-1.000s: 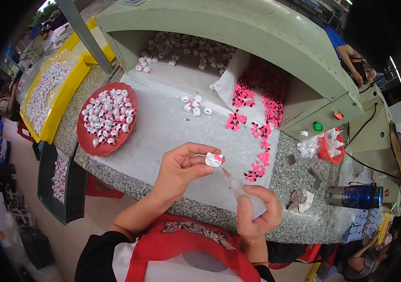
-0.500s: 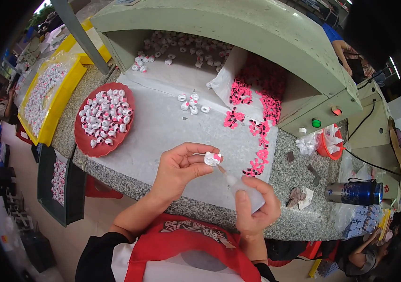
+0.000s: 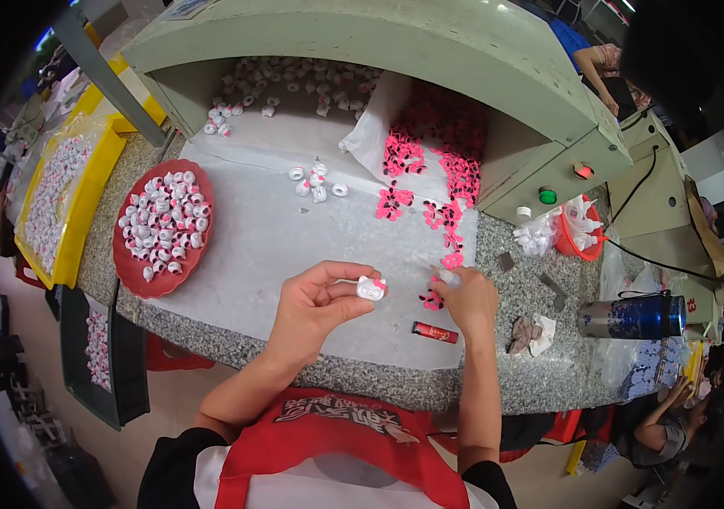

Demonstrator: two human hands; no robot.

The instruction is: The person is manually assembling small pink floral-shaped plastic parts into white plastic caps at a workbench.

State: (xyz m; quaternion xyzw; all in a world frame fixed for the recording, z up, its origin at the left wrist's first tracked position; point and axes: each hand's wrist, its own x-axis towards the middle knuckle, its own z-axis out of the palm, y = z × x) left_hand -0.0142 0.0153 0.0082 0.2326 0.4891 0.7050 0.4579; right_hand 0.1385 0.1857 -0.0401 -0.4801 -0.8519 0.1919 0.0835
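My left hand [image 3: 315, 310] pinches a small white cat-head-shaped piece [image 3: 371, 288] with a pink patch between thumb and fingertips, above the papered bench. To the right, my right hand [image 3: 469, 301] is closed on a small whitish squeeze bottle [image 3: 444, 275], mostly hidden by the fingers. It is low over the pink pieces at the paper's right side. A red lighter [image 3: 436, 332] lies just left of my right wrist. Scattered pink bow-like pieces with dark spots [image 3: 393, 204] run down the paper's right side. Several white pieces [image 3: 318, 180] lie near its middle.
A red scalloped plate [image 3: 128, 276] heaped with white-and-pink pieces stands at left, beside a yellow tray [image 3: 95, 204] and a dark bin [image 3: 130, 373]. The pale green open-fronted machine [image 3: 362, 38] spans the back. At right are an orange-red basket [image 3: 564, 242] and a blue bottle [image 3: 633, 316].
My right hand has moved up and away with the squeeze bottle, its nozzle leaving the white piece. The lighter has come into view. My left hand still holds its piece, now turned face up.
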